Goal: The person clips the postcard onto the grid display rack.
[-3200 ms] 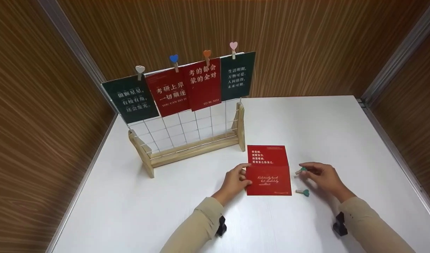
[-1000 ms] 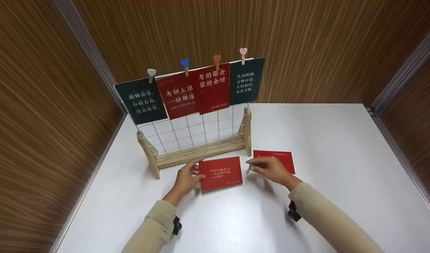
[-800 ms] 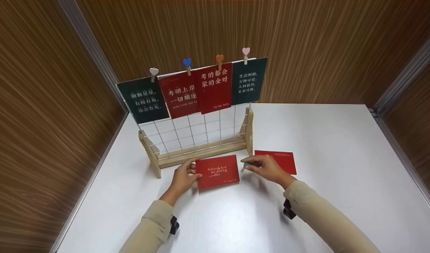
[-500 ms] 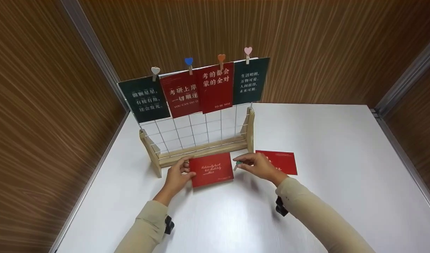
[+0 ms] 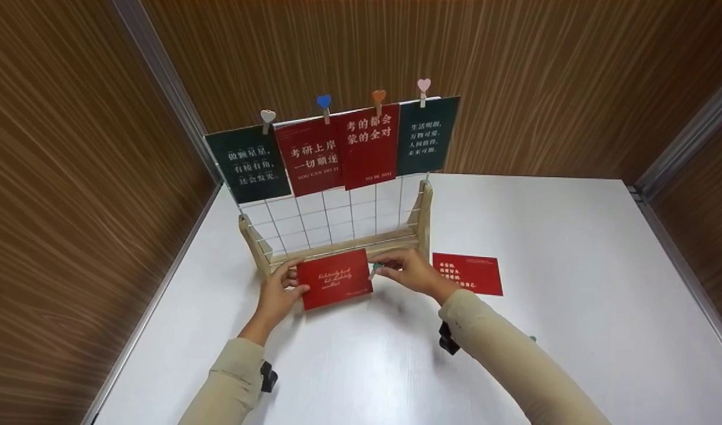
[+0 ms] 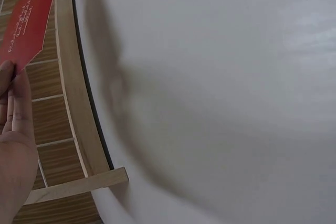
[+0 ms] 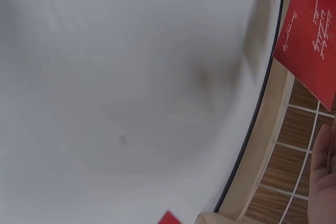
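A red card (image 5: pixel 336 280) with white script is pinched at its left edge by my left hand (image 5: pixel 277 295), tilted up in front of the rack's wooden base. My right hand (image 5: pixel 411 270) pinches a small clothespin (image 5: pixel 375 270) with a green head, close to the card's right edge. In the left wrist view the left thumb presses on the red card (image 6: pixel 30 22). The right wrist view shows the same card (image 7: pixel 311 40) above part of my right hand (image 7: pixel 323 179); the clothespin is out of sight there.
A wire-grid rack (image 5: pixel 337 215) on wooden feet carries green and red cards along its top, hung by heart-headed clothespins. Another red card (image 5: pixel 484 273) lies on the white table (image 5: pixel 549 236) beyond my right forearm. A green tip (image 5: pixel 532 339) shows past the right sleeve.
The left hand has lifted the red card off the other one and carried it left to the rack. The right hand has followed leftward with the green clothespin.
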The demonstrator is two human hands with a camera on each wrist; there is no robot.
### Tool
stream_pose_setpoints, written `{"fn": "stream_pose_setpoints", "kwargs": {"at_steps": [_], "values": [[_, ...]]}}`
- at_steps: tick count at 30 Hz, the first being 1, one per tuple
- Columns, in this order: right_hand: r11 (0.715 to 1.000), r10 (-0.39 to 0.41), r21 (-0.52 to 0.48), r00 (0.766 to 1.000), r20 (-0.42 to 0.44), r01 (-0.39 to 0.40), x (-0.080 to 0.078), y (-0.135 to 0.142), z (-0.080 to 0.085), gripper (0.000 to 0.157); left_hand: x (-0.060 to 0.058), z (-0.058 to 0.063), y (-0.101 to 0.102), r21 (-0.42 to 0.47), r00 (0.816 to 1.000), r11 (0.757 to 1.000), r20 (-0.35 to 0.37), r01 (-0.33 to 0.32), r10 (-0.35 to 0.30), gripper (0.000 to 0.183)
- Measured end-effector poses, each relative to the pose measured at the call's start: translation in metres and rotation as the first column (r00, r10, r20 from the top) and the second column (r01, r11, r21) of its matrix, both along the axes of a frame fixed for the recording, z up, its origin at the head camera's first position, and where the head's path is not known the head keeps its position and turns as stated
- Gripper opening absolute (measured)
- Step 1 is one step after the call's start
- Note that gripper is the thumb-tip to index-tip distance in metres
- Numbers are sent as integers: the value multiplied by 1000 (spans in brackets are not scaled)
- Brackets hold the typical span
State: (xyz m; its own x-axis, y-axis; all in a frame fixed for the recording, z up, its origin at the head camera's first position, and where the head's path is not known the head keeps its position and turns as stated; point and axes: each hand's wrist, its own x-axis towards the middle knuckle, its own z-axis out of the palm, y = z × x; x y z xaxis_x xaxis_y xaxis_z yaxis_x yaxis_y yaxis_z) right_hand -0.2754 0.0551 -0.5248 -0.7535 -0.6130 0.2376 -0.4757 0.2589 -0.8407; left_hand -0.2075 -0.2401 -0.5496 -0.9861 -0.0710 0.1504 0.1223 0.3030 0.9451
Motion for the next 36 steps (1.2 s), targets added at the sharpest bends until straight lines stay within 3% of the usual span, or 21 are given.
{"fn": "stream_pose_setpoints", "kwargs": {"at_steps": [6, 17, 29, 36], "values": [[1000, 7, 5, 1000, -18, -7, 0, -16, 2, 24, 2, 3, -11, -28, 1000, 999, -14, -17, 16, 56], [999, 15, -39, 1000, -18, -16, 1, -39, 7, 25, 2, 17, -27, -88, 996, 993, 42, -77, 81, 59], [996, 28, -92, 997, 69, -21, -2, -58, 18, 25, -5, 26, -36, -91, 995, 992, 42, -82, 86, 56], [996, -6, -90, 989, 150, 20, -8, -63, 29, 29, -8, 34, -40, -99, 996, 991, 7, -90, 91, 57]]}}
